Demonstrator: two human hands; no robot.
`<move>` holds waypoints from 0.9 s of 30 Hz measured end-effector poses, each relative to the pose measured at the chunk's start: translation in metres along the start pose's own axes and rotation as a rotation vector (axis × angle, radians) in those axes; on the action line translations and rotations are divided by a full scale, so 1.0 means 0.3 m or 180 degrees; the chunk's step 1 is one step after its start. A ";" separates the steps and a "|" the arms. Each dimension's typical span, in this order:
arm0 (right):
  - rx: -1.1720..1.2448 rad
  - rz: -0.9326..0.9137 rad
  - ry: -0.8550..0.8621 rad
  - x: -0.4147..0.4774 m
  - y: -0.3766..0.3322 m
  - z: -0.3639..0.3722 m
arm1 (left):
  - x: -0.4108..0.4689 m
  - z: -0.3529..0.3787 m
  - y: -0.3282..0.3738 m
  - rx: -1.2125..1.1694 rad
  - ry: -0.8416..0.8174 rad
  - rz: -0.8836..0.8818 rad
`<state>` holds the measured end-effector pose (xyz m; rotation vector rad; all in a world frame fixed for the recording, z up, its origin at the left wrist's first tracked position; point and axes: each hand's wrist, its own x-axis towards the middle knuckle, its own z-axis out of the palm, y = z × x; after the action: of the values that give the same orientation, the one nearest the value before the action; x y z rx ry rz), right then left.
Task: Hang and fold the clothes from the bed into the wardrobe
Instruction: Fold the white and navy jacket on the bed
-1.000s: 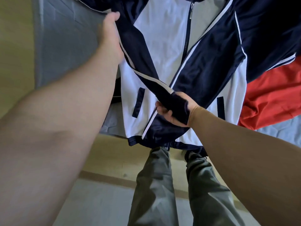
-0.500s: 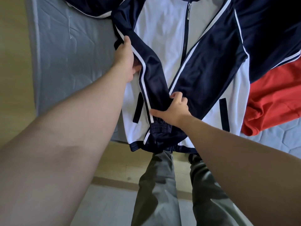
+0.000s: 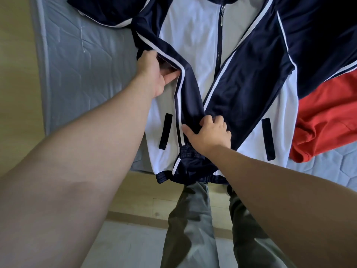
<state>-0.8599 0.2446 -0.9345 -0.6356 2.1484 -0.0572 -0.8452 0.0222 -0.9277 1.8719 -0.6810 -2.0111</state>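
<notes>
1. The right hand (image 3: 209, 134) pinches the sleeve (image 3: 190, 89) just above its cuff, near the mattress (image 3: 81, 74) front edge.
2. The left hand (image 3: 154, 72) grips the same sleeve higher up, fingers tucked under it.
3. The track jacket (image 3: 193, 35) lies zipped and front up, so folding seems underway. Next, lay the sleeve flat across the chest.
4. A red garment (image 3: 328, 117) waits on the right.

I can read no lettering, brand, number or sign anywhere in my feed. The jacket (image 3: 193, 45) carries only plain navy and white panels and stripes, and its zip pull (image 3: 222, 19) is too small for me to make out any mark on it.
</notes>
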 end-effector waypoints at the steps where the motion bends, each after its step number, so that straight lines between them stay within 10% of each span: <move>1: 0.0087 -0.0092 0.0135 0.000 -0.018 0.006 | -0.002 0.005 -0.006 0.0020 -0.0012 0.0035; 13: 0.0031 0.0382 -0.0279 0.077 -0.153 -0.001 | -0.023 0.045 -0.001 -0.0271 -0.0347 -0.0194; 24: 0.4728 0.2150 -0.0690 0.061 0.047 -0.192 | 0.087 -0.032 0.056 0.0705 0.0638 0.0178; 27: 0.4596 0.2105 -0.1061 0.054 0.148 -0.238 | 0.129 -0.076 0.087 0.0880 0.0908 0.0123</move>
<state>-0.9411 0.2627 -0.9138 0.8267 1.3680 -0.9415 -0.8289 -0.0231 -0.9471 2.2244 -0.9405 -1.6459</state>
